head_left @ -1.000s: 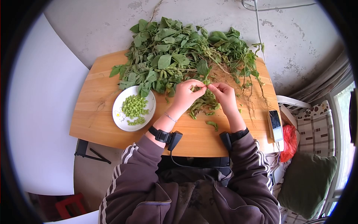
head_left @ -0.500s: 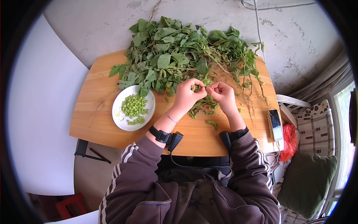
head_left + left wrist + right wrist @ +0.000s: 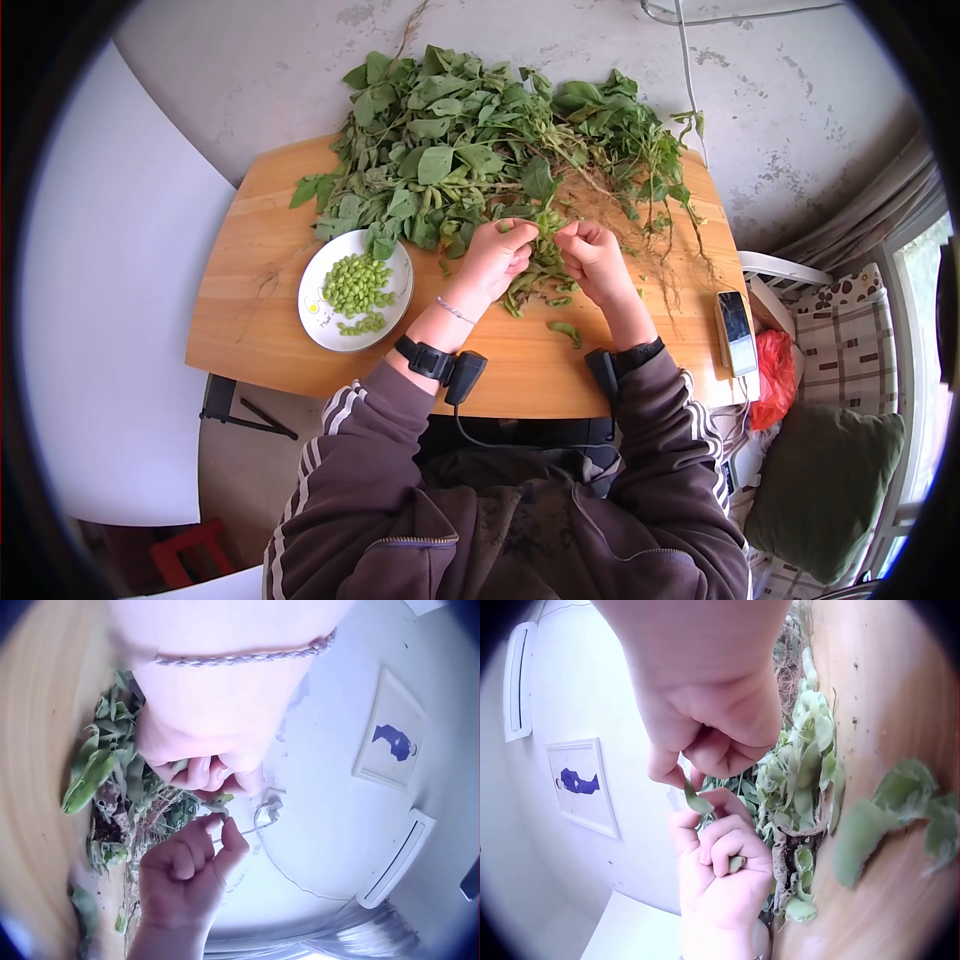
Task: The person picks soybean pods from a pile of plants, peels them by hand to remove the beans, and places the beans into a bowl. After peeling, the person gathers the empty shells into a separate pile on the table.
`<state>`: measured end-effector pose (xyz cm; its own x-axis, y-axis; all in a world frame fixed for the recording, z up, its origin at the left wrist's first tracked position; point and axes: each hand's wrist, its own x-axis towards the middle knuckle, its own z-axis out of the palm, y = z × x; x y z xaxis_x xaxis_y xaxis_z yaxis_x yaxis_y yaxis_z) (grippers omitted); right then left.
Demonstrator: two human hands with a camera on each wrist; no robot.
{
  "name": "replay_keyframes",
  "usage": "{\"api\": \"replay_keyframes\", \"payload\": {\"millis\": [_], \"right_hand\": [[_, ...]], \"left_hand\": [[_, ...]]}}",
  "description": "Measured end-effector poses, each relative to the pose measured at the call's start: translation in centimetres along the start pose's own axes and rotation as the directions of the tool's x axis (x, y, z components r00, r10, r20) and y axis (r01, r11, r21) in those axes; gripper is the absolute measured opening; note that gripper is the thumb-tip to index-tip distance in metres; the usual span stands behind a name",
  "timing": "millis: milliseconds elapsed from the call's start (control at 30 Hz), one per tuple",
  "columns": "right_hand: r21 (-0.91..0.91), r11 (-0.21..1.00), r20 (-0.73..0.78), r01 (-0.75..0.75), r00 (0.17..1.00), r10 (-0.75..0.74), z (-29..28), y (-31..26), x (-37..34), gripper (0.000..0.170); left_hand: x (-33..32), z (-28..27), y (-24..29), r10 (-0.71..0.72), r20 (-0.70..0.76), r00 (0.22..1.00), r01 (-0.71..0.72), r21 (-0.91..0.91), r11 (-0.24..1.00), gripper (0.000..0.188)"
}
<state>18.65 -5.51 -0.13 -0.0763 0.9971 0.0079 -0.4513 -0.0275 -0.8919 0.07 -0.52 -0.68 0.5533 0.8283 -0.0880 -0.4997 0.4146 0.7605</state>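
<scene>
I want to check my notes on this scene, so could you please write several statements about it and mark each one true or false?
1. On the light-brown wooden table, a round white plate holds shelled light-green beans. True.
2. The leafy green stalks lie along the table edge nearest the person. False: they lie along the far side.
3. The plate stands to the right of both hands. False: it stands to their left.
4. A rectangular phone with a dark screen lies near the table's right edge. True.
5. The bare right hand pinches a small green pod. True.
6. The bare left hand lies on the phone. False: its curled fingers hold a green piece.
</scene>
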Motion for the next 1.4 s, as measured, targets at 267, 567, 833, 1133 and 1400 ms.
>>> {"api": "replay_keyframes", "payload": {"millis": [267, 567, 833, 1133, 1400], "right_hand": [[0.056, 0.997, -0.069, -0.044, 0.996, 0.048, -0.3, -0.5, 0.3, 0.012], [-0.048, 0.999, -0.073, 0.009, 0.997, -0.013, -0.6, -0.4, 0.0, 0.013], [0.019, 0.998, 0.003, -0.063, 0.998, 0.063, -0.7, -0.9, 0.0, 0.014], [-0.777, 0.573, -0.054, 0.26, 0.88, -0.473, 0.3, -0.1, 0.2, 0.019], [-0.837, 0.508, -0.046, 0.204, 0.899, -0.436, 0.6, 0.0, 0.1, 0.02]], "left_hand": [[-0.6, 0.9, 1.4, 0.036, 0.027, 0.999, -0.042, 0.3, 0.953, 0.024], [-0.7, 1.3, 1.6, -0.006, 0.156, 0.988, -0.076, 0.513, 0.855, 0.032], [-0.4, 0.5, 1.7, -0.142, 0.154, 0.978, 0.096, 0.272, 0.957, 0.031], [-0.5, 1.0, 1.6, 0.011, 0.071, 0.997, -0.038, 0.392, 0.919, 0.025], [0.6, -0.2, 0.0, 0.28, 0.154, 0.948, -0.303, 0.711, 0.634, 0.024]]}}
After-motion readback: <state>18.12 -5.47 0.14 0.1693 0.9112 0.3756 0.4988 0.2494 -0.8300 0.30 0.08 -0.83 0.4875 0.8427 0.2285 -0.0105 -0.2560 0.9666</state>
